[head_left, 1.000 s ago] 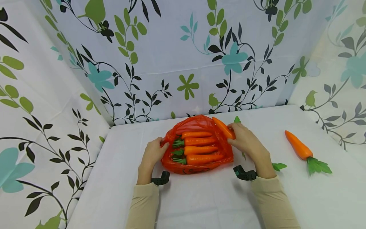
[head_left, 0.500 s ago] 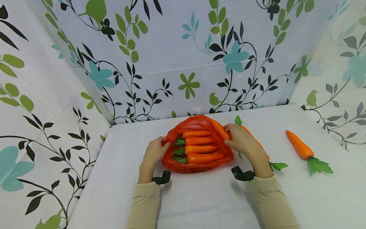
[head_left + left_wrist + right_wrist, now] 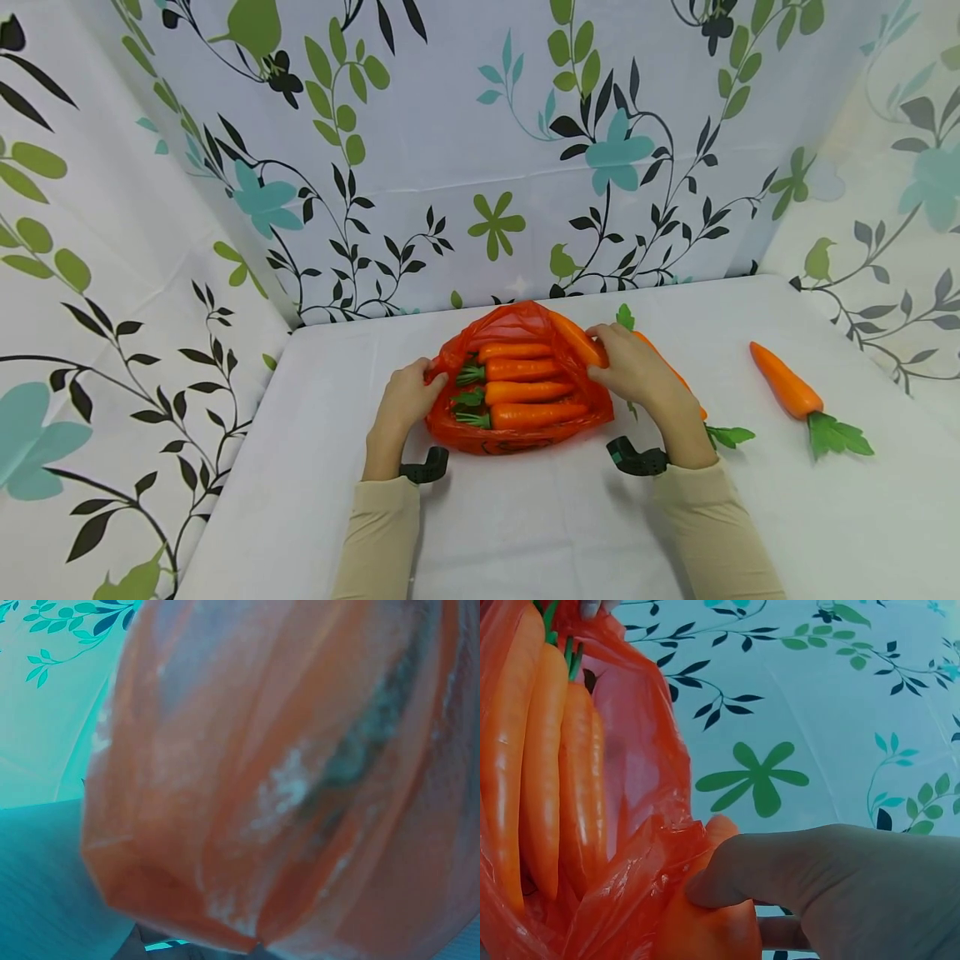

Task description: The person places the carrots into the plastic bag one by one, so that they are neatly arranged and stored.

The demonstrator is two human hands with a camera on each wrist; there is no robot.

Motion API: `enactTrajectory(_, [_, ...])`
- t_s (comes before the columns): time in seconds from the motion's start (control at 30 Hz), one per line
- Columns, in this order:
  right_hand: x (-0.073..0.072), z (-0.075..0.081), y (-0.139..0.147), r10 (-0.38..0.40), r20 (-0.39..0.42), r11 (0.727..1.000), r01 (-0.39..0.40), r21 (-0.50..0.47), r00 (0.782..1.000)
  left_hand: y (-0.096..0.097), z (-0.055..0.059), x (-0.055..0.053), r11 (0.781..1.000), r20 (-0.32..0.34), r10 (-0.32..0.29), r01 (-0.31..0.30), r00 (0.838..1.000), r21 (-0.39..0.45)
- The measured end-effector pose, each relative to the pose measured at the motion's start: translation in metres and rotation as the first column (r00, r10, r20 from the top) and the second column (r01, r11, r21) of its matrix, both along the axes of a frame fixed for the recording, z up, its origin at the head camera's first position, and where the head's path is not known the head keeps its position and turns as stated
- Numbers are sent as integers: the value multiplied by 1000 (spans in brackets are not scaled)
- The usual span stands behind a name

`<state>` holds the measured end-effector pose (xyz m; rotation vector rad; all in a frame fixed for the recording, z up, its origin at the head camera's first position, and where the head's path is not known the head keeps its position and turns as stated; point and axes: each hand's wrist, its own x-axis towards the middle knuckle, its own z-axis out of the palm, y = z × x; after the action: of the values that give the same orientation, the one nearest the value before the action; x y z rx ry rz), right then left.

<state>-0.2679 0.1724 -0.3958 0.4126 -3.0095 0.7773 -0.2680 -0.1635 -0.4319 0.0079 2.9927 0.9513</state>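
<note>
A red plastic bag point(image 3: 450, 435) lies with its mouth open, and several orange carrots point(image 3: 528, 392) with green tops lie in a row in it. My left hand point(image 3: 408, 396) grips the bag's left edge; in the left wrist view the film of the bag point(image 3: 217, 750) hides the fingers. At the bag's right rim my right hand point(image 3: 637, 367) holds another carrot point(image 3: 576, 337), slanted. Up close in the right wrist view, the thumb presses on this carrot point(image 3: 712, 926), beside crumpled film. Whether its tip is inside the bag I cannot tell.
On the white tabletop point(image 3: 300, 467) a carrot with a leafy top point(image 3: 783, 382) lies to the right. Another carrot point(image 3: 667, 362) is partly hidden behind the right hand, its leaves point(image 3: 729, 436) showing near the wrist. A patterned cloth point(image 3: 420, 167) hangs behind the table.
The right hand has shifted slightly left with its carrot, up against the bag's rim. The carrot behind that hand shows more. In the last half second the hands look nearly still.
</note>
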Motion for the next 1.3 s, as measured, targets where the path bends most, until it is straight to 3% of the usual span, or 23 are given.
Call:
enactTrajectory(0.33, [3,6,-3,-6,-31,1000,6,-16,999,-1,-1,-1,1000,-10,-1,1,1000,-2])
enactTrajectory(0.67, [8,14,-11,25,-143,998,-32,-53,989,-1,-1,0,1000,-2,4,-4,1000,7])
enactTrajectory(1.03, [17,20,-25,69,-262,988,-102,-116,963,-2,-2,0,1000,-1,6,-6,1000,8])
enactTrajectory(1.3, [18,20,-38,111,-350,975,-171,-145,930,-1,-1,0,1000,12,13,-14,1000,11])
